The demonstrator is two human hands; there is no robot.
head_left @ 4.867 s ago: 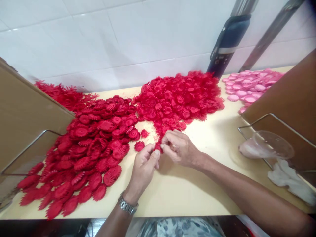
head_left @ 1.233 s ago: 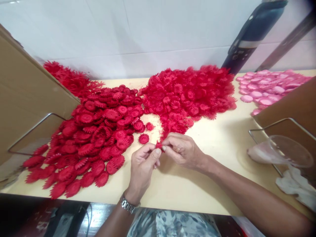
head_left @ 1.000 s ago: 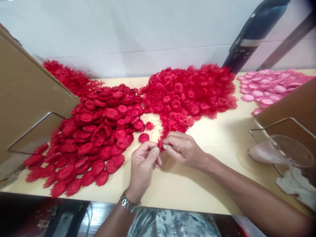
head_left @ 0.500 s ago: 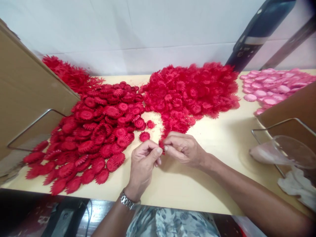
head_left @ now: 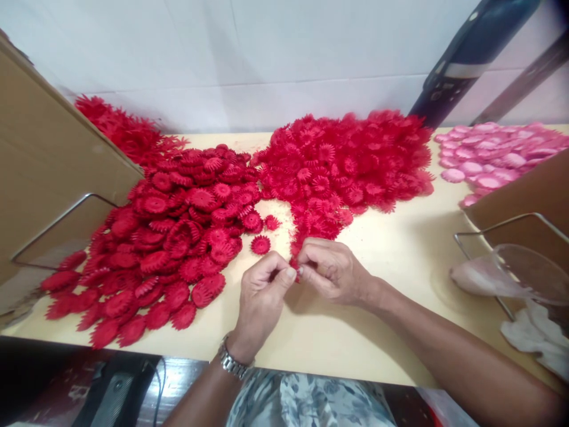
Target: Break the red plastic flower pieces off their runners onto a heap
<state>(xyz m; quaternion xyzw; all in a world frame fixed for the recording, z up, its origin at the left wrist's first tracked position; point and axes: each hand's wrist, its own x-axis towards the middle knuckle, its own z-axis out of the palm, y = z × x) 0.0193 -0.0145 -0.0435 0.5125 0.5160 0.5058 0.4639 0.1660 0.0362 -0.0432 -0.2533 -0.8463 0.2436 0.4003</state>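
Observation:
My left hand [head_left: 263, 293], with a metal watch at the wrist, is closed with thumb and forefinger pinched together. My right hand [head_left: 333, 271] pinches from the other side, its fingertips almost touching the left thumb. Between them shows a bit of a small red flower piece [head_left: 296, 273], mostly hidden by the fingers. Just beyond the hands lie a single toothed red flower disc [head_left: 260, 244] and a smaller red one [head_left: 271, 222]. To the left spreads a heap of thick, layered red flower discs [head_left: 178, 237]. Past my right hand rises a pile of looser, fringed red flower pieces [head_left: 342, 160].
Spiky red pieces [head_left: 124, 133] lie at the back left beside a cardboard box [head_left: 53, 130]. Pink discs [head_left: 498, 154] lie at the back right. A second box [head_left: 524, 196], a clear plastic cup [head_left: 484, 274] and a crumpled white tissue [head_left: 533, 335] are on the right.
Both hands have shifted very slightly to the right, their fingertips still together. A little more red shows between them. The heaps look the same.

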